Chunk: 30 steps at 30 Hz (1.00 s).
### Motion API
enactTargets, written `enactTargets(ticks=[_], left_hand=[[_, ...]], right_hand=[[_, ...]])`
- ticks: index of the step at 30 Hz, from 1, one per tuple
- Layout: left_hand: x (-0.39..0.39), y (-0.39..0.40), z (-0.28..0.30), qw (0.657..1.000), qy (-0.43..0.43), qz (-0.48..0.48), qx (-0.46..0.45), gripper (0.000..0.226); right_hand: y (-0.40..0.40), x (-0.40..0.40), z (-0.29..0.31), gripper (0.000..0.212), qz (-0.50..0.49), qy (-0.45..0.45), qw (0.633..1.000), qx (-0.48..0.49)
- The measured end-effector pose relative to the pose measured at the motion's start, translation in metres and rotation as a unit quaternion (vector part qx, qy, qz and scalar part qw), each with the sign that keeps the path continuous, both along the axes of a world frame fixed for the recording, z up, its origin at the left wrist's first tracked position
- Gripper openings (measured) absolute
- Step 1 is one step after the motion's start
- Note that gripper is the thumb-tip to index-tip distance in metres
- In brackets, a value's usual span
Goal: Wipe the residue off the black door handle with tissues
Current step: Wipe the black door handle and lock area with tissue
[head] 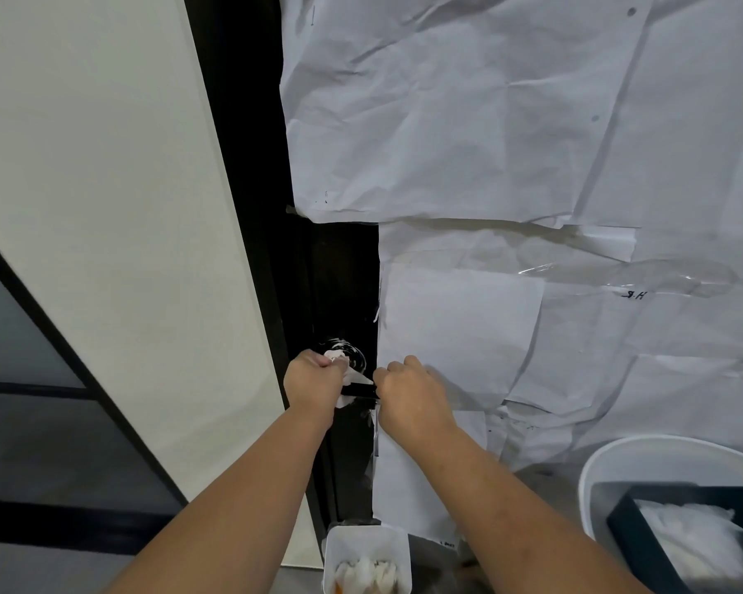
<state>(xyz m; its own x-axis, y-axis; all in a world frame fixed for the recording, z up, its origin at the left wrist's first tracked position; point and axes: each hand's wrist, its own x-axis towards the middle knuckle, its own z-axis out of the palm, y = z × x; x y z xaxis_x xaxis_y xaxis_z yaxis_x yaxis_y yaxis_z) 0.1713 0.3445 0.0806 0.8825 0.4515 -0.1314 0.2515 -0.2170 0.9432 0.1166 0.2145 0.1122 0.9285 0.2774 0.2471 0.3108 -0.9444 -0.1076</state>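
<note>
At the door's left edge, on the bare dark strip beside the taped paper sheets (pixel 468 122), the left hand (pixel 312 385) pinches a crumpled tissue (pixel 350 373) against the round base of the black door handle (pixel 359 392). The right hand (pixel 408 394) is curled round the lever's outer end, steadying it. White smears still ring the base, so firm strokes with a fresh tissue fold would probably lift them best. Below stand a small white bin (pixel 367 546) and a large white tub (pixel 605 460).
</note>
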Motion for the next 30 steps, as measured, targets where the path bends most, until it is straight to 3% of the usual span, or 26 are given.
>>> enactTargets(ticks=[7,12,14,19,30], left_hand=[[-0.002,0.002,-0.002,0.963,0.057,0.049,-0.26,0.018],[-0.01,0.004,0.001,0.967,0.051,0.038,-0.247,0.012],[-0.012,0.004,0.004,0.978,0.041,0.02,-0.204,0.012],[-0.011,0.007,0.007,0.999,0.013,-0.043,0.01,0.017],[-0.003,-0.004,0.009,0.952,-0.027,-0.072,0.295,0.01]], right_hand=[[0.0,0.001,-0.001,0.019,-0.003,-0.005,1.0,-0.005],[0.0,0.001,-0.004,0.016,-0.015,-0.022,1.0,-0.002],[0.0,0.001,-0.004,0.017,-0.014,-0.017,1.0,0.004],[0.002,0.002,-0.003,0.015,-0.007,-0.011,1.0,0.014],[0.001,0.003,-0.004,0.016,-0.006,0.0,1.0,0.008]])
